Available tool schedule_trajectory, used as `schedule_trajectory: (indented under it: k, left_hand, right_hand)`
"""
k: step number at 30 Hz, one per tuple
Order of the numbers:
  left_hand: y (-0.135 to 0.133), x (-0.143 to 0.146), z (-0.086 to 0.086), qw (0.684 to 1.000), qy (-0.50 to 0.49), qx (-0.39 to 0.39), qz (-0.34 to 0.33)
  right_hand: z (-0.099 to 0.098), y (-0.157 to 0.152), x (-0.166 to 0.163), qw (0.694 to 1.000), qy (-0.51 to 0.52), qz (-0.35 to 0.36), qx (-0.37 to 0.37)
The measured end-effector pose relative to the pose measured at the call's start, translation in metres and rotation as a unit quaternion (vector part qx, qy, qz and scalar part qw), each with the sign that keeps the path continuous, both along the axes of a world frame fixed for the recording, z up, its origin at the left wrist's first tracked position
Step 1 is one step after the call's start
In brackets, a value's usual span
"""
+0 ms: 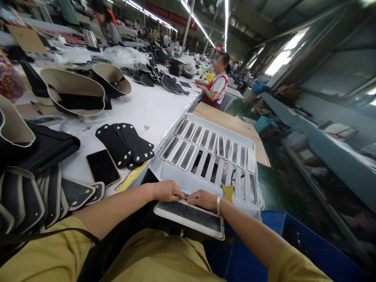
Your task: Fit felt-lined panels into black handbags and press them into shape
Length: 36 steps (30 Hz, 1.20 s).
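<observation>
At the front edge of the worktable, close to my body, is a bag piece (190, 215) with a long dark panel and a cream edge. Beneath that panel a small metal fitting shows. My left hand (167, 191) is closed in a pinch at the piece's far edge. Beside it my right hand (202, 199), with a bracelet at the wrist, pinches the same edge, fingertips almost meeting the left ones. Just beyond my hands lies a slotted rack (182, 177) covered in pale cloth, with rows of dark, cream-edged strips (202, 137).
Black cut pieces (126, 143) and a phone (102, 167) lie on the white table (141, 109) to the left. Cream-lined bag bodies (76, 92) stand farther back. A blue bin (264, 246) sits low right. Cardboard (232, 127) lies behind the rack; a person (216, 84) works beyond.
</observation>
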<state>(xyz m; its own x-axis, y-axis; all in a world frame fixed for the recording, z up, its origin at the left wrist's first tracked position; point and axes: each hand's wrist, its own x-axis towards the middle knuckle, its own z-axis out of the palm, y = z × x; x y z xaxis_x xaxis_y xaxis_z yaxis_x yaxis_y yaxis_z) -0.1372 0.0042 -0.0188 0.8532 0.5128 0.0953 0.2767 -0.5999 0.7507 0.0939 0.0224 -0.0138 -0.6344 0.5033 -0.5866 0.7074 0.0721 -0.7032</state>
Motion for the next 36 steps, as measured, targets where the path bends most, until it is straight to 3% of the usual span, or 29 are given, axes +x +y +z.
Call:
schedule_trajectory:
  k: [5,8,12,20,36]
  left_hand:
    - [0.004,-0.020,-0.009,0.987,-0.020,-0.139,0.072]
    - [0.004,-0.030,-0.013,0.979,-0.025,-0.180,0.097]
    - [0.001,-0.032,-0.015,0.984,-0.025,-0.142,0.108]
    - [0.000,-0.033,-0.015,0.998,-0.016,-0.032,0.057]
    - [-0.002,-0.033,-0.005,0.999,-0.026,-0.011,0.020]
  right_hand:
    - [0.000,0.002,0.002,1.000,0.003,-0.007,-0.007]
    - [-0.002,0.004,0.003,1.000,0.007,-0.008,-0.013]
    - [-0.005,0.006,0.004,1.000,0.008,-0.005,-0.023]
    - [-0.007,0.006,0.002,0.999,0.016,-0.006,-0.033]
    - [-0.008,0.009,-0.033,0.999,0.038,0.009,-0.030]
